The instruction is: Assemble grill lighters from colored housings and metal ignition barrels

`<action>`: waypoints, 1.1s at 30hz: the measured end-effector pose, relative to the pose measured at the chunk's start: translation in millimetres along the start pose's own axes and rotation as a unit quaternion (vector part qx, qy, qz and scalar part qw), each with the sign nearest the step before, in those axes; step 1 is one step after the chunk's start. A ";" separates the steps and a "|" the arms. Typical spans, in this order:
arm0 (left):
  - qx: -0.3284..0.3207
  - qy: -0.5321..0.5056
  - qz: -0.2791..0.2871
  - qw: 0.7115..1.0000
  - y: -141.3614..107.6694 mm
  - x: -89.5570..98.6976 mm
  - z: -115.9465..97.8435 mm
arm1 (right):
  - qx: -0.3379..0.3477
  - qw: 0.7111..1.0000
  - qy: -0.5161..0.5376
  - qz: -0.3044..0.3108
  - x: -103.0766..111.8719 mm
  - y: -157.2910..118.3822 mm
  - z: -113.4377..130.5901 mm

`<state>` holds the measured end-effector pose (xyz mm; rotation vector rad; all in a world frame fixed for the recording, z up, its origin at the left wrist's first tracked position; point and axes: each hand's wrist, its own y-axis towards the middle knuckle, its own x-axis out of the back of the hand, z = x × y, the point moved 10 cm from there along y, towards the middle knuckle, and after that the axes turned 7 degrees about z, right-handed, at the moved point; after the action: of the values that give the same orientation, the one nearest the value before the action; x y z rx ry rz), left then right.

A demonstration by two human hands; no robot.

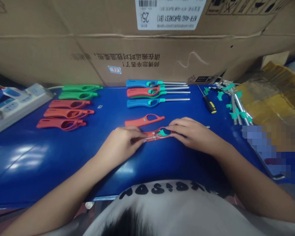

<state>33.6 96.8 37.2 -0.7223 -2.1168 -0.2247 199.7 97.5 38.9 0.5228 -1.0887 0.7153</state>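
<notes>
Between my hands lies a red lighter half-shell [151, 134] with its inside facing up, showing a teal trigger [164, 132] and thin internal parts. My left hand [125, 139] pinches the shell's left end between thumb and fingers. At the other end my right hand [190, 132] is closed around the shell near the trigger and covers much of that side. A metal tube tip [207, 127] pokes out beyond the right hand. Just behind them rests a loose red cover half [144, 120] with an oval trigger opening.
Several lighters with metal tubes [158, 103] lie at the back middle. Red shells [61, 123] and green shells [78, 95] sit left, beside a white power strip [22, 101]. Right are a screwdriver [208, 104], tube parts [238, 106] and a taped carton [272, 101]. A large cardboard box [88, 52] stands behind.
</notes>
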 end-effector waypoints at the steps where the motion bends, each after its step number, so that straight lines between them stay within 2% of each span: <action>1: 0.002 0.000 0.001 1.000 -0.1 -0.3 0.5 | 0.000 1.000 -0.003 0.003 -0.4 -0.3 -0.3; 6: 0.011 -0.007 0.012 1.000 -1.2 1.9 2.3 | 0.012 0.999 0.031 -0.007 11.5 -4.0 -1.8; 10: 0.014 -0.020 0.009 1.000 -1.9 9.3 1.4 | 0.002 1.000 0.012 -0.024 25.3 -7.6 -6.1; 17: 0.000 -0.001 -0.003 1.000 -4.2 18.7 0.9 | -0.010 1.000 0.022 0.005 18.0 -4.9 -8.7; 22: 0.020 0.051 -0.087 0.995 -7.0 46.6 7.6 | -0.025 1.000 0.015 0.006 22.5 -8.8 -15.6; 24: 0.012 0.081 -0.096 0.992 -6.7 50.9 5.2 | -0.027 0.999 0.014 0.016 23.2 -10.7 -18.2; 29: -0.029 0.069 -0.026 0.997 -1.4 26.7 -2.9 | -0.042 0.997 0.032 0.048 16.9 -10.8 -24.0; 33: -0.025 0.062 -0.013 0.998 1.1 11.6 -0.8 | -0.054 0.996 0.052 0.052 11.4 -8.7 -28.4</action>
<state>29.5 102.1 46.7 -0.6922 -2.0105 -0.3294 226.6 114.5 38.2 0.3347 -1.0559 0.7630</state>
